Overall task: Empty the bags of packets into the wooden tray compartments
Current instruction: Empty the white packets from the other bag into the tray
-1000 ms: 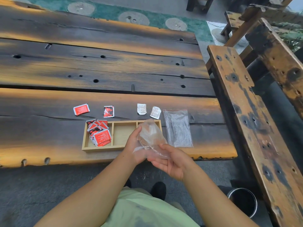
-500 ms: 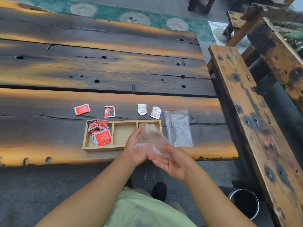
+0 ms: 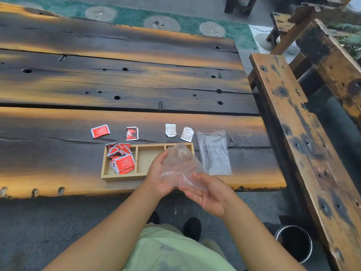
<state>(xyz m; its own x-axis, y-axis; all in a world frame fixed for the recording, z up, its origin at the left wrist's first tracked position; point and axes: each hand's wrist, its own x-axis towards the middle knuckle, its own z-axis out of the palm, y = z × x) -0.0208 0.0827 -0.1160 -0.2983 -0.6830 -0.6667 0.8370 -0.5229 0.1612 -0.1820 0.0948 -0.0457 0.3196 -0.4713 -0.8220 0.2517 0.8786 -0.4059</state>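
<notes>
A three-compartment wooden tray (image 3: 140, 175) lies near the table's front edge. Its left compartment holds several red packets (image 3: 121, 158); the middle one is bare. A clear plastic bag (image 3: 180, 165) is held over the right compartment, hiding most of it. My left hand (image 3: 157, 177) grips the bag's left side. My right hand (image 3: 208, 192) holds its lower edge from below with curled fingers. A second clear bag (image 3: 214, 152) lies flat to the tray's right. Behind the tray lie two loose red packets (image 3: 100, 131) (image 3: 132, 133) and two white packets (image 3: 170, 130) (image 3: 187, 134).
The dark plank table (image 3: 117, 85) stretches far back and left. A wooden bench (image 3: 304, 145) runs along the right side. A metal bucket (image 3: 295, 243) stands on the ground at the lower right. My shoes (image 3: 192, 227) are under the table's edge.
The bag has shifted slightly in my hands, dipping and then rising over the right compartment. Both hands keep their hold; nothing else has moved.
</notes>
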